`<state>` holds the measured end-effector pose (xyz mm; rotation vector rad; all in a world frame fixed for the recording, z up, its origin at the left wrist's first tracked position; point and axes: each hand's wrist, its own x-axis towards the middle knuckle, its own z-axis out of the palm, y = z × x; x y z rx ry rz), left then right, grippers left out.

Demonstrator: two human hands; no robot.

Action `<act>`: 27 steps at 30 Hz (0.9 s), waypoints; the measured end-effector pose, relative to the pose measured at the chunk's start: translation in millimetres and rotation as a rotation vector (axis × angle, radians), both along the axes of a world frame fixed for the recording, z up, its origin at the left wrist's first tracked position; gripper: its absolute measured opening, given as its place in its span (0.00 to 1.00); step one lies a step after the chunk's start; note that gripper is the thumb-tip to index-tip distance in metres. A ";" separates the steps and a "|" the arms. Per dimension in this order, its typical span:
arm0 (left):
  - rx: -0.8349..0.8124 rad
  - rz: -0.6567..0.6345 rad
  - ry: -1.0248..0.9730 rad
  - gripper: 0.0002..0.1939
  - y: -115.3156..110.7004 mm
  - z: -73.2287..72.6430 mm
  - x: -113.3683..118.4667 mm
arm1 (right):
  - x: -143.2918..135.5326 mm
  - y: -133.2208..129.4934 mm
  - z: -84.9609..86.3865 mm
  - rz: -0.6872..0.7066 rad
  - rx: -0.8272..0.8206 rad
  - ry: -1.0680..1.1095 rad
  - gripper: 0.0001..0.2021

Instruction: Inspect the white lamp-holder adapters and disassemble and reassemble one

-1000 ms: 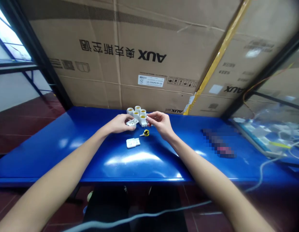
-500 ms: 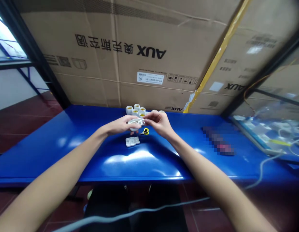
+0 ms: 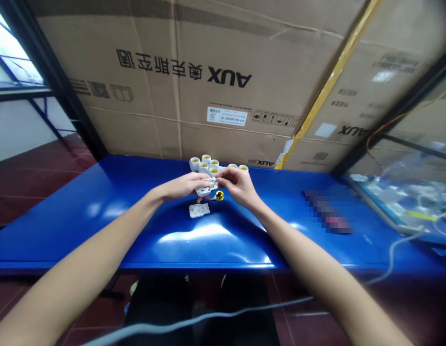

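Whereas the hands had been apart a second earlier, the right one beside the white cups, both were now found together on one piece just above the middle of the frame. The right hand (image 3: pixel 240 185) had come left and lower; the left hand (image 3: pixel 183 186) was grasping an open white shell (image 3: pixel 204 191), thumb on top and fingers beneath. The right fingertips met the shell's right end; whether they pinched a small part or merely rested on the edge could not be told. It was judged from this that close two-handed work on the shell's inside was under way.

As to the room, a large carton (image 3: pixel 154 120) with inverted AUX lettering filled the upper frame, crossed at upper right by yellow tape (image 3: pixel 325 89). The blue table (image 3: pixel 64 206) spanned the middle, glossy and reflecting light. A dark post (image 3: pixel 59 77) stood at upper left, with reddish floor tiles (image 3: pixel 46 161) beyond. A tray (image 3: pixel 374 206) of mixed pieces lay at the right edge, a pale cable (image 3: pixel 208 315) ran across the bottom, and a blurred-out dark item (image 3: pixel 327 211) lay at centre right.

Near the hands, white cups with yellow insides (image 3: pixel 204 167) stood behind the shell, two more (image 3: pixel 243 168) behind the right hand. A flat white cover (image 3: pixel 199 210) lay below the shell, unchanged in place. Smallest was a yellow-and-black round part (image 3: pixel 219 195), just beneath the right fingertips.
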<state>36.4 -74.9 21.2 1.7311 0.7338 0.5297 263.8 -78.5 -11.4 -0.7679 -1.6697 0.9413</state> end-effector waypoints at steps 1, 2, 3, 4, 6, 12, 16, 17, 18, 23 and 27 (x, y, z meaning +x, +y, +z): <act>0.000 0.005 0.005 0.16 0.1 0.1 -0.1 | 0.3 0.0 0.4 -0.002 -0.007 -0.001 0.17; 0.000 0.009 0.009 0.16 0.4 -0.1 -0.2 | 0.8 -0.1 0.8 -0.003 -0.012 0.000 0.18; -0.002 0.010 0.011 0.16 0.9 -0.6 -0.3 | 1.3 -0.1 1.4 -0.003 -0.014 0.001 0.19; -0.005 0.012 0.012 0.16 1.4 -1.2 -0.3 | 1.7 -0.3 2.1 -0.002 -0.014 0.000 0.21; -0.013 0.017 0.009 0.17 2.6 -2.6 -0.2 | 1.9 -1.2 3.6 0.013 -0.021 -0.006 0.23; -0.012 0.006 0.024 0.17 4.5 -4.2 -0.4 | -0.7 -4.7 7.1 0.108 -0.105 0.023 0.27; -0.017 -0.009 0.013 0.18 4.3 -2.6 -2.2 | 1.5 -5.0 8.9 0.115 -0.147 0.102 0.25; -0.015 -0.012 0.015 0.19 4.1 -2.1 -2.7 | 2.4 -5.0 9.4 0.113 -0.154 0.114 0.25; -0.011 -0.014 0.019 0.19 3.8 -1.5 -3.2 | 3.3 -5.0 9.9 0.110 -0.162 0.122 0.25; 0.013 -0.013 0.052 0.21 2.7 0.5 -4.4 | 6.2 -3.3 9.5 0.123 -0.195 0.122 0.22; 0.050 0.000 0.070 0.19 2.3 0.7 -3.5 | 6.4 0.3 4.6 0.143 -0.153 0.036 0.17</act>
